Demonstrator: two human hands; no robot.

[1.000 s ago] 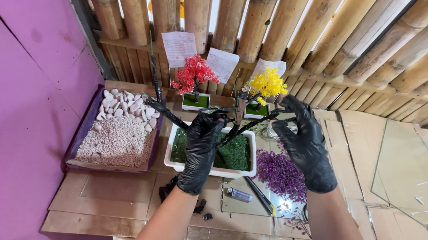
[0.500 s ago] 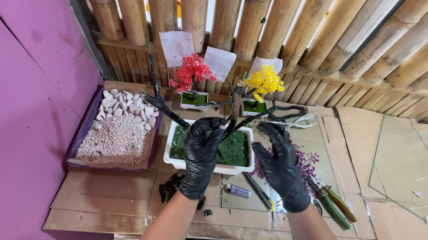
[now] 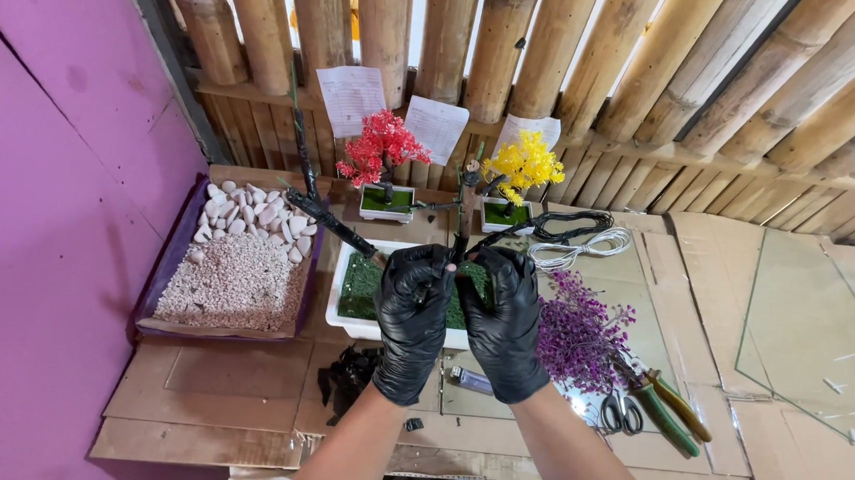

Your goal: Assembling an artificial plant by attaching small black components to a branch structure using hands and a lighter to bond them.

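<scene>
Right hand (image 3: pixel 505 321): moved from the purple sprigs (image 3: pixel 576 333) to join left hand (image 3: pixel 412 314); both sets of fingers pinch the bare wire tree (image 3: pixel 460 234) over the white tray (image 3: pixel 342 316), mid-worktop. Foliage unattached; red and yellow trees finished at back edge.

1. Base of dark bare-branched wire tree trunk (image 3: pixel 460 227) hidden behind black-gloved left hand (image 3: pixel 412 314) and black-gloved right hand (image 3: pixel 507 321); grip point impossible to make out.
2. Middle of white rectangular planter with green moss (image 3: pixel 358 295) covered by both hands.
3. Writing on three white paper sheets pinned to the bamboo wall (image 3: pixel 351 99) too small to read.
4. Small black crumpled object (image 3: pixel 342 379) beside left wrist, kind unclear.
5. Small cylindrical silver-blue item (image 3: pixel 468 379) partly hidden under right wrist.
6. Clear glass sheet (image 3: pixel 821 348) cut off by right edge.
7. Forearms cut off by bottom edge.
</scene>
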